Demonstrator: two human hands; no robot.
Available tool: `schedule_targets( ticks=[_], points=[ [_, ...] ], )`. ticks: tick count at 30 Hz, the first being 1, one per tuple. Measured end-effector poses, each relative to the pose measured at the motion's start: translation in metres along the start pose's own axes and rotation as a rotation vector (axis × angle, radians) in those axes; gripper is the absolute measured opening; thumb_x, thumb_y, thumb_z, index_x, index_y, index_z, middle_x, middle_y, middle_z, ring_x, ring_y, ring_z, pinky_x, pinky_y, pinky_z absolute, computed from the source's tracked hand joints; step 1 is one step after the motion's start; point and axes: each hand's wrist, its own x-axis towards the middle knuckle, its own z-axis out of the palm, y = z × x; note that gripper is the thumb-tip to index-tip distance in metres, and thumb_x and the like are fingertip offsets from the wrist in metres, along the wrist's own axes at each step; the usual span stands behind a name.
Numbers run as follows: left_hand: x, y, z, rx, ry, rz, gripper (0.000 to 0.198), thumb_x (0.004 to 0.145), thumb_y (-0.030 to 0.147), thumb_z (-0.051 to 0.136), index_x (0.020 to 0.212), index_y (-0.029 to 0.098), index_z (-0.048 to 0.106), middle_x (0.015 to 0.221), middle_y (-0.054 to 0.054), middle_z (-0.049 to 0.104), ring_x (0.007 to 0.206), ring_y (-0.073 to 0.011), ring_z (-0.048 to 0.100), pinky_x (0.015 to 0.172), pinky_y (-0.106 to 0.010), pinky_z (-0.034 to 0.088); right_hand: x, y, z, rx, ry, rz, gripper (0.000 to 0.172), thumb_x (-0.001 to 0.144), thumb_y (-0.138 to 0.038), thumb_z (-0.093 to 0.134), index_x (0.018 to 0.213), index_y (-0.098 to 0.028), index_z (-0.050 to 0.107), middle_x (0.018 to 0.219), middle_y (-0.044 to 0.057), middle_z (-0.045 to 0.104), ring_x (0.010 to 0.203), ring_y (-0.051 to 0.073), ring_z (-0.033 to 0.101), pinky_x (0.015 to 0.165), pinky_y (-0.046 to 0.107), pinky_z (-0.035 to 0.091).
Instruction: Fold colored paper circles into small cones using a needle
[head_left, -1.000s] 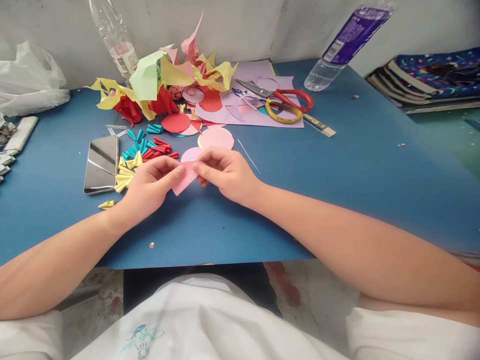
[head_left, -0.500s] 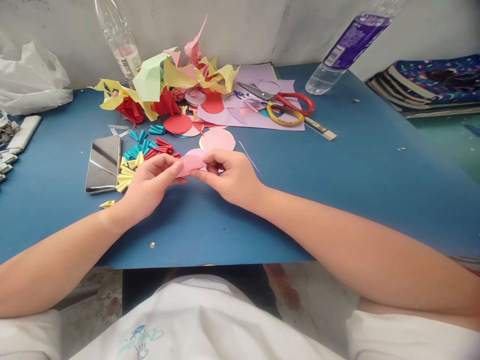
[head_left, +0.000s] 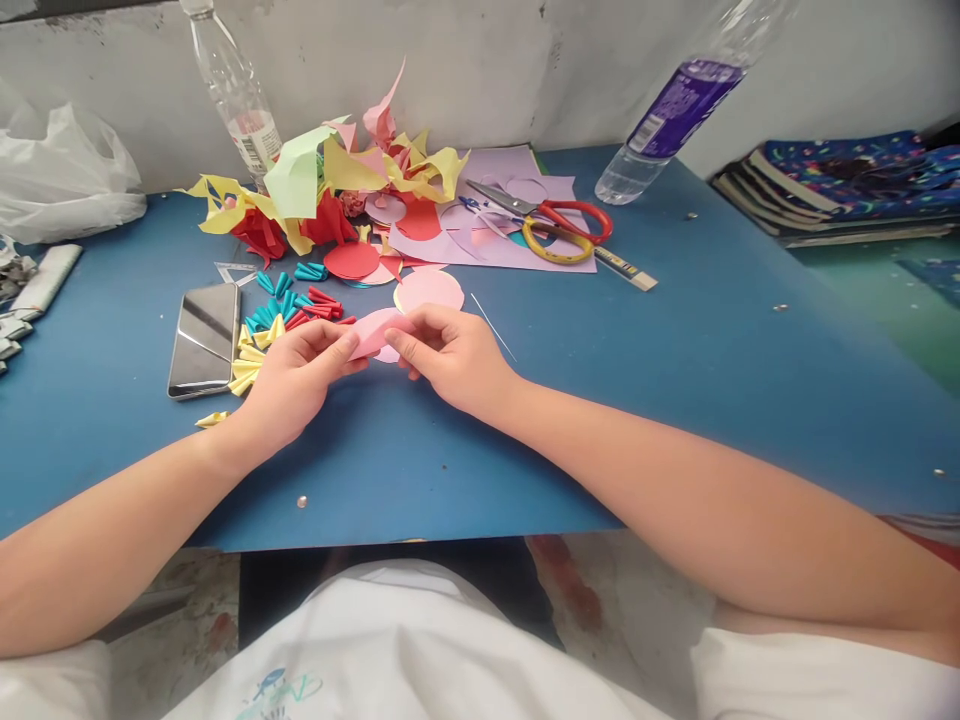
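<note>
– Over the near middle of the blue table, what does your feed show in the hands?

– I log one pink paper piece, curved over on itself and held just above the tabletop between both hands. Left hand: thumb and forefinger closed on its left edge. Right hand: fingertips pinched on its right edge, the other fingers curled under.

– Handling properties?

– In my judgement it is very light, thin and limp. It bends freely and would likely crease or tear under a hard pinch. I do not expect it to slip against dry skin. I would hold it at the edges with light fingertip pressure, one hand on each side, leaving the curved middle free.

– Surroundings?

– A pink paper circle lies flat just behind the right hand. Rolled paper cones in teal, red and yellow lie just beyond the left hand, with a phone beside them. Scissors rest on lilac paper well back, near a heap of paper scraps. A thin pale sliver lies right of the hands. I cannot tell whether it is wire or a needle.
</note>
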Motion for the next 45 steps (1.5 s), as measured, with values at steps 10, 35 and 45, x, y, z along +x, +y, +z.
schedule_targets(
  ticks=[10, 35, 45],
  points=[
    [-0.003, 0.001, -0.005, 0.186, 0.007, -0.027, 0.059, 0.074, 0.069, 0.116, 0.088, 0.02, 0.086, 0.091, -0.005, 0.087, 0.089, -0.0225, 0.078, 0.089, -0.036, 0.065, -0.001, -0.002, -0.001, -0.058, -0.058, -0.014, 0.046, 0.102, -0.057, 0.089, 0.084, -0.026, 0.061, 0.075, -0.005, 0.061, 0.071, 0.015, 0.053, 0.069, 0.033, 0.044],
    [-0.011, 0.006, 0.005, -0.271, -0.032, -0.291, 0.072, 0.056, 0.029, 0.125, 0.114, 0.02, 0.085, 0.104, -0.004, 0.091, 0.103, -0.0233, 0.088, 0.094, -0.034, 0.073, -0.017, -0.021, 0.018, -0.066, -0.131, 0.212, 0.042, 0.086, -0.058, 0.094, 0.084, -0.023, 0.072, 0.078, -0.001, 0.072, 0.072, 0.017, 0.057, 0.071, 0.036, 0.048],
    [-0.007, 0.01, 0.0, -0.104, -0.039, -0.303, 0.093, 0.065, 0.031, 0.119, 0.145, 0.023, 0.072, 0.092, 0.0, 0.092, 0.082, -0.0181, 0.086, 0.084, -0.033, 0.072, -0.009, -0.016, 0.009, -0.175, -0.182, 0.113, 0.036, 0.099, -0.056, 0.071, 0.091, -0.022, 0.079, 0.08, 0.002, 0.076, 0.073, 0.02, 0.062, 0.073, 0.037, 0.048]
  ],
)
